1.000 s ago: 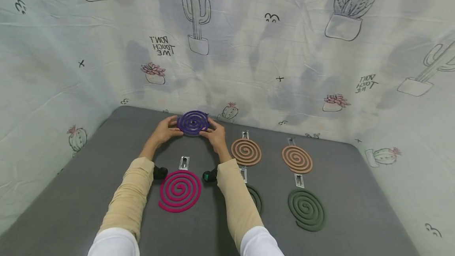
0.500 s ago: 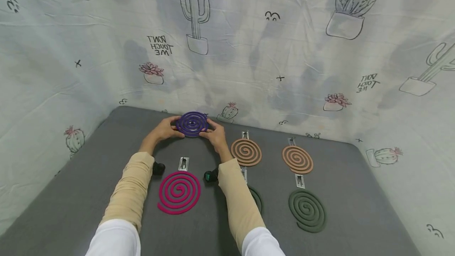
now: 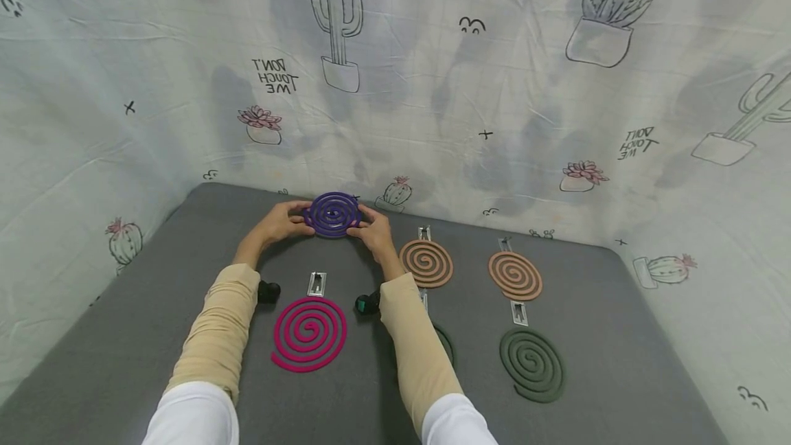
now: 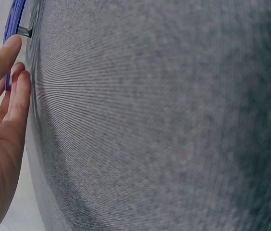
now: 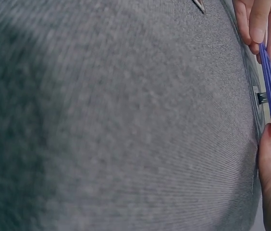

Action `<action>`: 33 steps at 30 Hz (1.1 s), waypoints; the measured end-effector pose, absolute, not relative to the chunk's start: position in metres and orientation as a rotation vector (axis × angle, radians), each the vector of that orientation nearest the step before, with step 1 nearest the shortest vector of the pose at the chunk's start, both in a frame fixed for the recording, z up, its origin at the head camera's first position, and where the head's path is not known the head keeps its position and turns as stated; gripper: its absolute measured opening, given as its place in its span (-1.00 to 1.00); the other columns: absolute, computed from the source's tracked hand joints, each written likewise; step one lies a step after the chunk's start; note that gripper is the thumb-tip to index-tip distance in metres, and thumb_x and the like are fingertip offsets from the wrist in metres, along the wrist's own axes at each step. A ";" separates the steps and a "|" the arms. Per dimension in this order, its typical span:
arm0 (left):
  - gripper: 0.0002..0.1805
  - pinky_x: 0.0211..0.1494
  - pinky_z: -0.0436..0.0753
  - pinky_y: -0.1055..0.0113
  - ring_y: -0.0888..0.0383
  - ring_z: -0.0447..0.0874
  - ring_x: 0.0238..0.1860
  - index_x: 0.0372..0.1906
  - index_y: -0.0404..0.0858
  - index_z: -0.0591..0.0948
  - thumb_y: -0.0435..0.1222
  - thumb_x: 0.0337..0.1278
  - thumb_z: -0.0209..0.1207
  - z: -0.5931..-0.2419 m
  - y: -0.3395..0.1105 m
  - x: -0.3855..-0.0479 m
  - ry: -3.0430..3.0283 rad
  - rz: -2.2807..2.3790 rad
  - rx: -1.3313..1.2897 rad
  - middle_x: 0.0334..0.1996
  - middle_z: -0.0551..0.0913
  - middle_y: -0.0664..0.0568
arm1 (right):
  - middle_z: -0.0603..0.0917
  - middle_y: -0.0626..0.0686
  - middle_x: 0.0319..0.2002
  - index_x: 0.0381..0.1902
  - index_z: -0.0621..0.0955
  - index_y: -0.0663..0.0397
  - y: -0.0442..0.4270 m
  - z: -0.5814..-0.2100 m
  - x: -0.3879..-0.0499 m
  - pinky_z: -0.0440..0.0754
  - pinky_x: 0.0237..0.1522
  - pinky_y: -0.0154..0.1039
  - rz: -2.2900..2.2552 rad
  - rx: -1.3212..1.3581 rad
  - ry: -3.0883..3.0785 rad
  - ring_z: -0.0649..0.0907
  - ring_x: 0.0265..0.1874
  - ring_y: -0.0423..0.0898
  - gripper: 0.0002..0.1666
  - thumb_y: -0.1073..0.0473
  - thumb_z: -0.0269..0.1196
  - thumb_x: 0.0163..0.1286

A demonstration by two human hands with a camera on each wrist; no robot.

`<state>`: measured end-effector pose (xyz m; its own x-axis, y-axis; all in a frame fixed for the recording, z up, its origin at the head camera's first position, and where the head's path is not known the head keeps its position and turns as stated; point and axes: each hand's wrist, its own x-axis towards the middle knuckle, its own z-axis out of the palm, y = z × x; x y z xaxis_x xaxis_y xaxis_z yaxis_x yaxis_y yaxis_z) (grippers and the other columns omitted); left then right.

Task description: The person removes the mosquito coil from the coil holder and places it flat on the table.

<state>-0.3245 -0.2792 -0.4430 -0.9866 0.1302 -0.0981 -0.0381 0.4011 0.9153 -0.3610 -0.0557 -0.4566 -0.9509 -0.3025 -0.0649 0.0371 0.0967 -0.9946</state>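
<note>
A purple mosquito coil (image 3: 334,231) is at the far side of the grey surface, above a small metal stand (image 5: 260,97) whose prong reaches its underside. My left hand (image 3: 281,223) pinches the coil's left edge between thumb and fingers. Opposite it, my right hand (image 3: 375,233) pinches the right edge. From the side, in the right wrist view, the purple coil (image 5: 270,84) is raised off the cloth, with both hands at its rim. Nearer to me, a pink coil (image 3: 309,301) lies flat between my forearms, a metal stand (image 3: 317,284) just beyond it.
To the right lie two tan coils (image 3: 426,242) (image 3: 516,253) and a green coil (image 3: 533,332), with metal stands (image 3: 520,313) beside them. Another green coil (image 3: 446,345) is partly hidden by my right forearm. A cactus-print curtain (image 3: 420,88) borders the grey surface.
The head view has shifted slightly. My left hand has edged a little to the left; the purple coil stays nearly in place between both hands.
</note>
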 end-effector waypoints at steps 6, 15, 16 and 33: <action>-0.25 -0.11 0.55 0.57 -0.29 0.39 0.24 0.35 -0.58 0.19 -0.57 0.06 0.26 -0.444 -0.280 -0.325 2.473 1.715 0.081 0.23 0.35 -0.49 | 0.46 0.29 0.23 0.35 0.37 0.24 -0.052 -0.446 -0.356 0.64 -0.01 -0.20 -1.902 -0.308 2.100 0.57 0.12 0.13 -0.21 0.57 0.30 0.14; -0.23 0.15 0.56 0.28 -0.28 0.36 0.26 0.29 -0.61 0.20 -0.54 -0.02 0.33 -0.436 -0.278 -0.322 2.480 1.690 0.022 0.24 0.32 -0.49 | 0.48 0.19 0.25 0.34 0.41 0.12 -0.047 -0.448 -0.359 0.61 0.03 -0.16 -1.817 -0.364 2.167 0.56 0.14 0.06 -0.13 0.46 0.43 0.05; -0.21 0.20 0.53 0.21 -0.29 0.34 0.27 0.30 -0.61 0.19 -0.54 -0.02 0.33 -0.436 -0.278 -0.322 2.491 1.679 0.027 0.25 0.31 -0.49 | 0.47 0.18 0.26 0.34 0.41 0.11 -0.046 -0.448 -0.360 0.61 0.03 -0.16 -1.814 -0.371 2.166 0.55 0.15 0.07 -0.13 0.46 0.43 0.05; -0.24 0.29 0.42 0.11 -0.26 0.34 0.28 0.29 -0.57 0.28 -0.48 -0.02 0.36 -0.433 -0.283 -0.313 2.490 1.740 0.172 0.27 0.31 -0.43 | 0.50 0.18 0.24 0.28 0.46 0.22 -0.039 -0.446 -0.357 0.65 -0.03 -0.23 -1.858 -0.465 2.194 0.59 0.10 0.08 -0.19 0.46 0.44 0.02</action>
<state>-0.3133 -0.2827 -0.4334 -0.9887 0.1491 -0.0163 0.0359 0.3407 0.9395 -0.3571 -0.0392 -0.4456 -0.9237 -0.3820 0.0303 -0.0928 0.1462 -0.9849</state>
